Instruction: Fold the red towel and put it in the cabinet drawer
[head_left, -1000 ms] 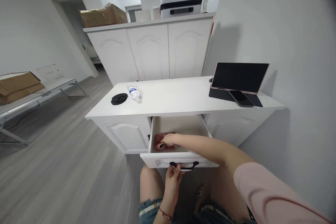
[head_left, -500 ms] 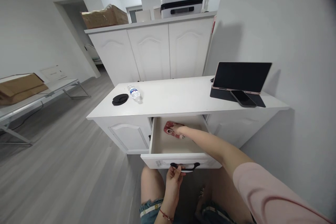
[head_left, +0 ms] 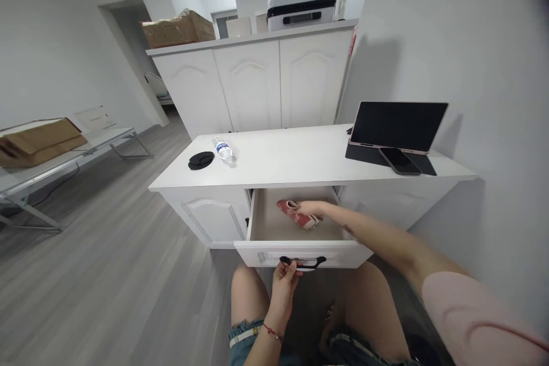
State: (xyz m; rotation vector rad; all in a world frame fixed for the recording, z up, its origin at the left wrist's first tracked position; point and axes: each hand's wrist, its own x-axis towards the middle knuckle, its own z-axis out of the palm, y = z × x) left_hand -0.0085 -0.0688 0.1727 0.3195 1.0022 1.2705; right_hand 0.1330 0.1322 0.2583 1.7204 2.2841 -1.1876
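Observation:
A white drawer [head_left: 263,253] stands pulled out from the low white cabinet [head_left: 283,163]. My left hand [head_left: 285,277] grips its black handle [head_left: 302,263] from below. My right hand [head_left: 312,207] reaches into the drawer and holds a red patterned cloth item [head_left: 295,214], which lies toward the drawer's back right. The fingers are closed on the item.
On the cabinet top lie a water bottle [head_left: 223,150], a black round lid [head_left: 201,160], a tablet on a stand [head_left: 397,126] and a phone [head_left: 400,160]. A tall white cupboard [head_left: 253,86] stands behind. A folding table with cardboard [head_left: 38,140] is at the left. My knees are below the drawer.
My right hand carried the red cloth item from the drawer's front left to its back right. My left hand stayed on the handle.

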